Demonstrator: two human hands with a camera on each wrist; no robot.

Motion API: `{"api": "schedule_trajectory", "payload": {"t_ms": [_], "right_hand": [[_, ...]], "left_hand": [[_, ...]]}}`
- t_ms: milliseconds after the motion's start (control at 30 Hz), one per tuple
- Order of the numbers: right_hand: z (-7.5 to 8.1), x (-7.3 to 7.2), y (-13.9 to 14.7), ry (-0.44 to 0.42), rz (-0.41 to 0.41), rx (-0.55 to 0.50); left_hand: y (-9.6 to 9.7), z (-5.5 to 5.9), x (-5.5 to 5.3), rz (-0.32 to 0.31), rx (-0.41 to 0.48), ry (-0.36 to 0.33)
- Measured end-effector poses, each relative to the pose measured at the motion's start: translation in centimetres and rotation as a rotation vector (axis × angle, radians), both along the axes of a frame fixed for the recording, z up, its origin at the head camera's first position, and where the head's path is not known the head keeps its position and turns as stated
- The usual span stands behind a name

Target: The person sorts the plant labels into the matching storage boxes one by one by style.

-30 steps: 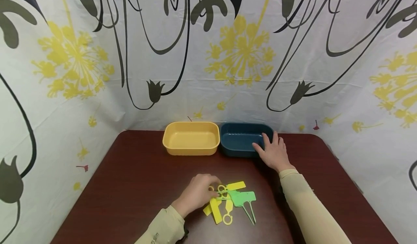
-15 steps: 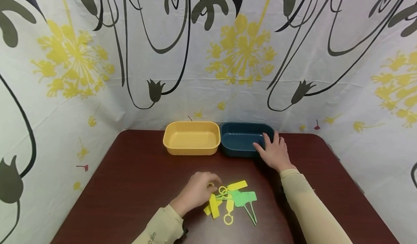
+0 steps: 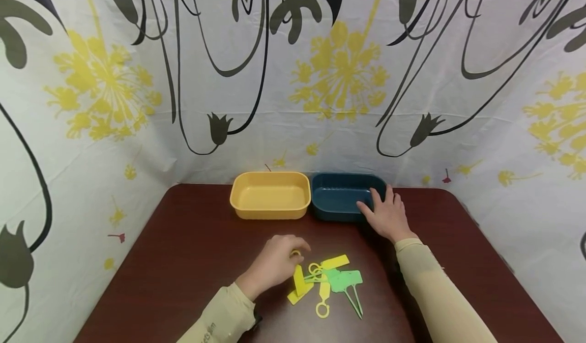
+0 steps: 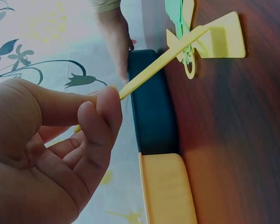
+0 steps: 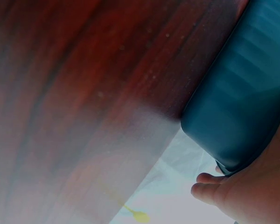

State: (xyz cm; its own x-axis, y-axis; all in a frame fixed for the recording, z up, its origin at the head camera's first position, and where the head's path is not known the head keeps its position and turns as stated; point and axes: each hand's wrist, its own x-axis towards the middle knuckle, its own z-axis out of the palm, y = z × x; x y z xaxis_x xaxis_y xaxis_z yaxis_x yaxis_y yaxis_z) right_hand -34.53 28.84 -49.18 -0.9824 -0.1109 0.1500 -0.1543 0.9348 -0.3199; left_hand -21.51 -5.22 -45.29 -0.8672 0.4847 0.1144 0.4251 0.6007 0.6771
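My left hand (image 3: 274, 261) is raised just left of a small pile, thumb and fingers pinching a yellow plastic tag (image 4: 158, 63). The tag's ring loops at the fingers, and its flat blade hangs down toward the pile. On the table lie more yellow ring-ended tags (image 3: 324, 291) and green plastic tags (image 3: 340, 280) with thin prongs, overlapping one another. My right hand (image 3: 389, 217) rests over the right end of a dark blue container (image 3: 339, 215). Its fingers are spread, the thumb reaching inside the rim and other fingers lying at the outer edge.
A yellow container (image 3: 270, 214) stands directly left of the blue one at the back of the dark red-brown table (image 3: 197, 251). Close behind both hangs a white cloth (image 3: 256, 144) with a floral print, which continues along both sides.
My left hand has lifted slightly up and to the left, drawing the pinched yellow tag away from the others. The right hand stays at the blue container.
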Motion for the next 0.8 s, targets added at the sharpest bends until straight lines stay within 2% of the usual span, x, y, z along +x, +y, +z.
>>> {"api": "schedule_trajectory", "payload": {"t_ms": [300,567,800], "right_hand": [[-0.1,-0.1,0.0,0.002,0.001,-0.001],[0.0,-0.1,0.1,0.006,-0.002,0.001],[0.1,0.2,0.0,0.012,0.0,0.009]], "left_hand": [[-0.5,0.9,-0.4,0.022,-0.042,0.058],[-0.9,2.2,-0.9,0.05,-0.048,0.094],[-1.4,3.7,-1.6,0.051,-0.054,0.196]]}}
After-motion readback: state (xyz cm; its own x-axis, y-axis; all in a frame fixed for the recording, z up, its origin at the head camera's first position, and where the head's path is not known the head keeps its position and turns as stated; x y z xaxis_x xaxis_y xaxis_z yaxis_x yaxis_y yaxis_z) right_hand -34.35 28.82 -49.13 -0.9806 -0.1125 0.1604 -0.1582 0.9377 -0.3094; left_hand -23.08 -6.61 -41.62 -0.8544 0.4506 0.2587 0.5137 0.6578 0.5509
